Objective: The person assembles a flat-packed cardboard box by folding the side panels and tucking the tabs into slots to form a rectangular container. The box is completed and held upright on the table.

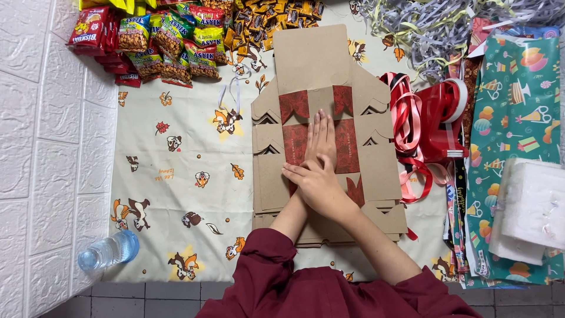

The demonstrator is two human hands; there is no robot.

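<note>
A flat brown cardboard box blank [312,65] with dark red patterned panels lies on top of a stack of similar blanks [388,221] in the middle of the cloth. My left hand [322,136] lies flat on the red centre panel, fingers pointing away from me. My right hand [318,185] lies across it just behind, palm down, fingers pointing left, over the left wrist. Both hands press on the cardboard and hold nothing. Dark red sleeves cover my upper arms at the bottom edge.
A cartoon-print cloth [170,194] covers the floor. Snack packets [165,44] and wrapped sweets [265,20] lie at the back; shredded paper [429,29] back right. Red ribbons [406,118], a red tape dispenser [444,118], gift wrap [518,106] and a white stack [529,206] sit right. A water bottle [109,250] lies front left.
</note>
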